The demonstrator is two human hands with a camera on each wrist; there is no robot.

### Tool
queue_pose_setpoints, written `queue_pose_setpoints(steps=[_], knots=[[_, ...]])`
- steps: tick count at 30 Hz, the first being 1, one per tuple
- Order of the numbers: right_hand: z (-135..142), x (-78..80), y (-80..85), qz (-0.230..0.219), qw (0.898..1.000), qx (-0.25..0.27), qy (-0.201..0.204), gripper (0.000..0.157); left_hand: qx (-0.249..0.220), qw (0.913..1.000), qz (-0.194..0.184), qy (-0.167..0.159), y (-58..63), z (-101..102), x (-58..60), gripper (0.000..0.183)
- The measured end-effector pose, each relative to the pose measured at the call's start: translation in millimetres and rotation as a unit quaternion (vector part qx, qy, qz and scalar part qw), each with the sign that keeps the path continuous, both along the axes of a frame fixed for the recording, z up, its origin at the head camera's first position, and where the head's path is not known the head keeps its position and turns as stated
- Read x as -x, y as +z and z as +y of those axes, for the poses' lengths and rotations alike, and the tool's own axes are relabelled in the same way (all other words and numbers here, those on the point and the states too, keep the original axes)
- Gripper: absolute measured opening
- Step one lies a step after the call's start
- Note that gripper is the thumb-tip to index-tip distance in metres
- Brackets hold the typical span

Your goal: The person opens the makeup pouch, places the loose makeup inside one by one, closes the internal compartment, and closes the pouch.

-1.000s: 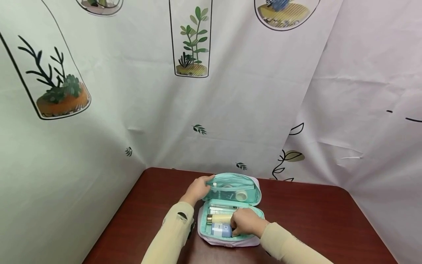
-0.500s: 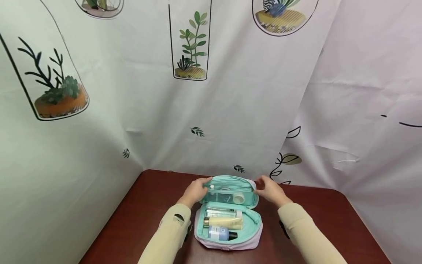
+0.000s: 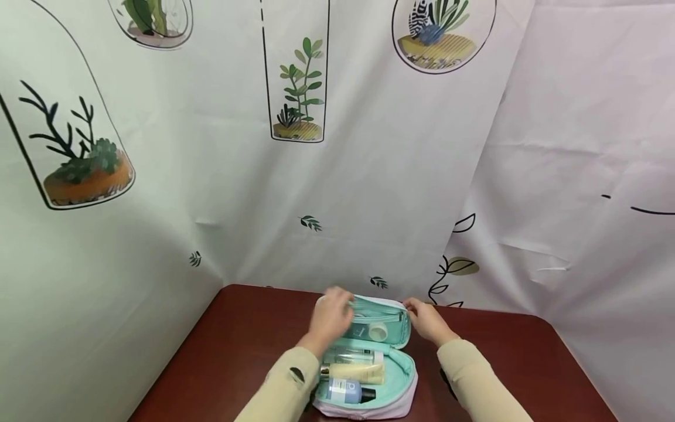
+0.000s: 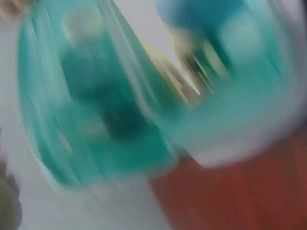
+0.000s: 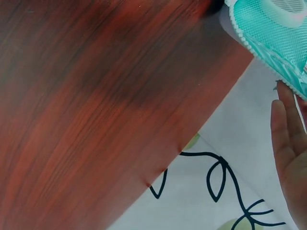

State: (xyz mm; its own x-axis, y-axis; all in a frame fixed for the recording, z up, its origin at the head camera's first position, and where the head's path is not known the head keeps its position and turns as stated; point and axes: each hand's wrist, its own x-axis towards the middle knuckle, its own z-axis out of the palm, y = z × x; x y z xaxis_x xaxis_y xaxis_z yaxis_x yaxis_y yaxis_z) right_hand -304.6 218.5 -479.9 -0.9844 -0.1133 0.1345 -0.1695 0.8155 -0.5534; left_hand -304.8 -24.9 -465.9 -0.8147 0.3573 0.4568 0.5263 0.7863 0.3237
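Note:
A pouch with a mint-green lining lies unzipped on the table, its raised lid [image 3: 392,337] at the back. In its base lie a clear bottle [image 3: 350,356] with a white cap, a pale yellow tube [image 3: 358,373] and a blue bottle [image 3: 343,391] with a black cap. Behind the lid's mesh pocket shows a white round item [image 3: 377,332]. My left hand [image 3: 331,319], blurred, covers the lid's left part; its grip is unclear. My right hand [image 3: 428,323] touches the lid's upper right corner; in the right wrist view its fingers [image 5: 290,115] look straight at the zipper edge.
The pouch stands on a dark red wooden table [image 3: 253,346]. A white printed cloth [image 3: 390,176] hangs behind the table's back edge and along both sides. Blur smears the pouch in the left wrist view.
My right hand left the base's contents for the lid's right edge, then its upper corner. My left hand shifted right from the lid's left edge to in front of it. The head view tilted up.

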Motion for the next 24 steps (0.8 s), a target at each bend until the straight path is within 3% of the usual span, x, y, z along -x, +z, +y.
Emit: queue_pose_setpoints(steps=[3,5,8,11,15,20,24], knots=[[0,0.8,-2.3,-0.003,1.0,0.006,0.005,0.017,0.039,0.9921,-0.075,-0.092,-1.1,33,-10.3,0.011],[0,0.7,-2.4,-0.003,1.0,0.011,0.008,0.019,0.04,0.9836,-0.141,-0.106,-5.8,53,-12.3,0.011],[0,0.1,-2.4,-0.003,0.999,0.028,0.022,0.019,0.02,0.9832,-0.17,-0.062,-17.1,76,-8.5,0.01],[0,-1.4,-4.3,-0.005,0.998,0.046,0.037,0.019,-0.009,0.9871,-0.16,-0.003,-26.3,91,-6.0,0.015],[0,-4.3,-9.7,-0.013,0.998,0.049,0.047,0.02,-0.056,0.9879,-0.136,0.049,-33.4,100,-9.6,0.028],[2,-4.0,-9.5,-0.014,0.998,0.044,0.049,0.02,-0.104,0.9839,-0.121,0.082,-37.8,108,-9.9,0.029],[6,-0.8,-6.0,-0.011,0.998,0.042,0.053,0.021,-0.142,0.98,-0.11,0.086,-39.9,115,-4.5,0.024]])
